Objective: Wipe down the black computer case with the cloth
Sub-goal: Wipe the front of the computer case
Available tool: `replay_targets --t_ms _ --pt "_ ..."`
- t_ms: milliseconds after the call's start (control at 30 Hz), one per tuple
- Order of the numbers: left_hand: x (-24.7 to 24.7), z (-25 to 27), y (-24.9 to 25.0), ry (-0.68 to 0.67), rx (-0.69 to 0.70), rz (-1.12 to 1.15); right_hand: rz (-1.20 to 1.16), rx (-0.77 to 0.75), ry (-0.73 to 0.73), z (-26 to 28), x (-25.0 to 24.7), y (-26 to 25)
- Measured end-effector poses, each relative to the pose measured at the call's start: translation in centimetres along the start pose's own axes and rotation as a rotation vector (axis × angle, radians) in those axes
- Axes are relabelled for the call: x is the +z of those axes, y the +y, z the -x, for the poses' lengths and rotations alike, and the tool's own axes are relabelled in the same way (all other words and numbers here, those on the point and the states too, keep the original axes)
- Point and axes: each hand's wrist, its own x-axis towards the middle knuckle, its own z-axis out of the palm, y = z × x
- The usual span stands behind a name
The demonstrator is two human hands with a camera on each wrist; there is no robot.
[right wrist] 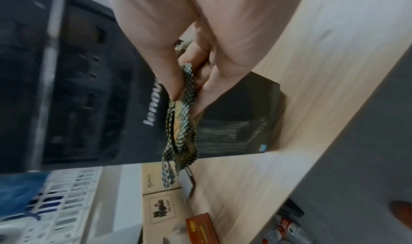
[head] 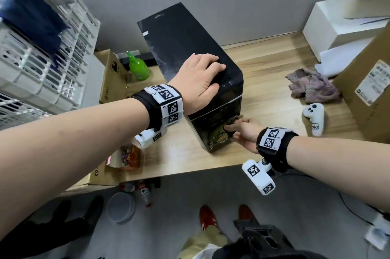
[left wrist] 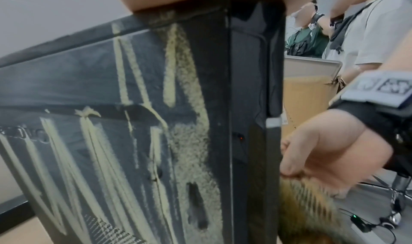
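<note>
The black computer case [head: 181, 35] stands upright on the wooden desk [head: 263, 81]. My left hand [head: 200, 77] lies flat on its top near the front edge, fingers spread. My right hand [head: 240, 132] grips a checkered yellow-black cloth [head: 221, 134] and holds it against the lower front panel. In the right wrist view the cloth [right wrist: 180, 122] hangs from my fingers [right wrist: 169, 78] beside the case's front [right wrist: 100, 106] with its white logo. The left wrist view shows the case's side panel [left wrist: 100, 124] streaked with pale dust marks, and the right hand [left wrist: 330, 152] on the cloth [left wrist: 310, 209].
A green spray bottle [head: 138, 66] stands left of the case. A purple rag [head: 312, 85] and a white controller [head: 315, 117] lie to the right, near a cardboard box [head: 367, 90]. White crates [head: 42, 64] are stacked at the left. Small boxes sit at the desk's front-left edge.
</note>
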Motion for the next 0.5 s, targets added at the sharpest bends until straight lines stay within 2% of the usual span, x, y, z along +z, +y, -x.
replay_targets --t_ms 233,367,500 --pt "0.5 -0.2 -0.1 0.037 -0.015 0.041 0.286 0.143 0.183 -5.8 -0.6 6.4" --pt "0.3 -0.1 -0.2 0.046 -0.019 0.047 0.261 0.196 0.199 -6.7 0.0 8.5" --pt "-0.1 -0.3 0.1 0.038 -0.018 0.048 0.213 0.215 0.165 -5.1 1.1 7.1"
